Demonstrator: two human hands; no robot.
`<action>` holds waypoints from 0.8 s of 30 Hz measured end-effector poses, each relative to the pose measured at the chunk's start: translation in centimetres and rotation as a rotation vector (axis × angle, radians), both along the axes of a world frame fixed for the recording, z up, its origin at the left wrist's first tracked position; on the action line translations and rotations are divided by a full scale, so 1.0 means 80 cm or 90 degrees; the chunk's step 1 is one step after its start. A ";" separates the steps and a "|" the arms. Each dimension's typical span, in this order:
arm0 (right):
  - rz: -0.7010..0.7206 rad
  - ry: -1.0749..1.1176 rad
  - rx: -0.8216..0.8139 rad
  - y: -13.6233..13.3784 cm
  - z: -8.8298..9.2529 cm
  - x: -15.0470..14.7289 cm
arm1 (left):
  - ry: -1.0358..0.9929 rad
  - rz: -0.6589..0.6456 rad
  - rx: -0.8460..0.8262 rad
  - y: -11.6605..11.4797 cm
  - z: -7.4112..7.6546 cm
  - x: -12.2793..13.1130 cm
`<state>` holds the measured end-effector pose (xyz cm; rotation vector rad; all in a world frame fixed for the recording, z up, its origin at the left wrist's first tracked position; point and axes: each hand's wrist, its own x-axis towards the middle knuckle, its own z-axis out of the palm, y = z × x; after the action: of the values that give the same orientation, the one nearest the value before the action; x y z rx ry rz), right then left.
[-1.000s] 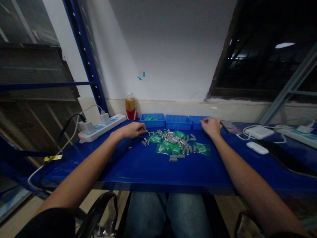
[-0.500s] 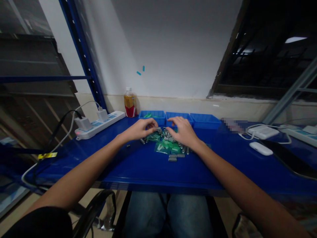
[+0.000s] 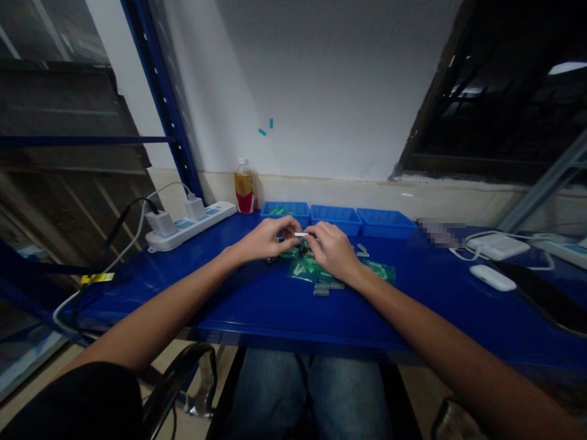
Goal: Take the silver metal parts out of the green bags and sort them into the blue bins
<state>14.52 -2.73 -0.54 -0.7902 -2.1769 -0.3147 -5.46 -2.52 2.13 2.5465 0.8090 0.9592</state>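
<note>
My right hand [image 3: 336, 249] pinches one end of a small, shiny metal piece [image 3: 301, 234] between thumb and fingers. The piece's other end meets the curled fingertips of my left hand [image 3: 268, 239], and both hands close on it above the pile. Beneath them lie green-tinted plastic bags [image 3: 301, 269] with small parts inside, partly covered by my hands. Several short silvery cylinders [image 3: 321, 289] rest in front of the bags. Another bag [image 3: 381, 271] shows beside my right wrist.
Behind the hands stand three blue trays [image 3: 337, 215]; the left one holds green bits. A drink bottle [image 3: 245, 189] and a power strip [image 3: 197, 227] with plugged-in chargers are to the left. At right lie a white case [image 3: 493, 277], a dark phone [image 3: 545, 299] and cables.
My right hand has moved left and its spread fingers have closed on the small metal piece, which now spans both hands. The view has shifted slightly.
</note>
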 end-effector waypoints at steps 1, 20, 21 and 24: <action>-0.006 -0.002 -0.003 0.000 0.000 0.000 | 0.029 0.014 0.042 -0.002 0.002 0.000; -0.060 -0.010 -0.003 -0.002 -0.001 -0.002 | 0.077 0.097 0.098 -0.007 0.002 0.001; -0.058 -0.009 -0.005 -0.002 -0.001 -0.002 | 0.072 0.095 0.106 -0.007 0.002 0.001; -0.045 0.002 -0.014 -0.004 0.000 -0.001 | 0.072 0.101 0.121 -0.007 0.002 0.002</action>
<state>14.43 -3.05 -0.51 -0.8813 -2.1563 -0.3261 -5.31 -3.09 2.30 2.7537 1.0087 0.9905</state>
